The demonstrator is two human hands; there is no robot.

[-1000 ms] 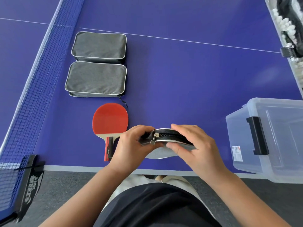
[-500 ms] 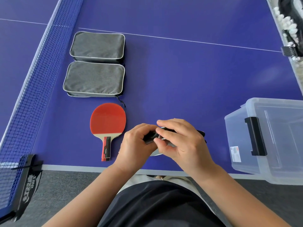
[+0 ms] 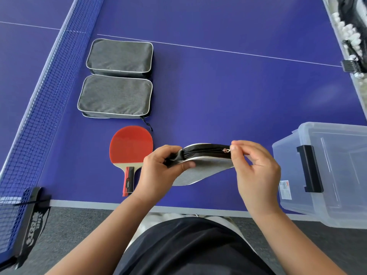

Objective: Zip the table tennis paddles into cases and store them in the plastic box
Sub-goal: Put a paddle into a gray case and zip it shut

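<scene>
The grey paddle case (image 3: pixel 200 169) is held edge-up above the desk (image 3: pixel 228 92), its zipper running left to right between the hands: left hand (image 3: pixel 158 169) gripping its left end, right hand (image 3: pixel 256 171) pinching the zipper pull (image 3: pixel 227 150) nearer the plastic box (image 3: pixel 325 173).

Net bracket (image 3: pixel 33 225) lettering, perhaps Chinese; box label (image 3: pixel 285 189) unreadable.

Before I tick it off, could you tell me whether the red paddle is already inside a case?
No, the red paddle lies bare on the table, beside the left hand.
</scene>
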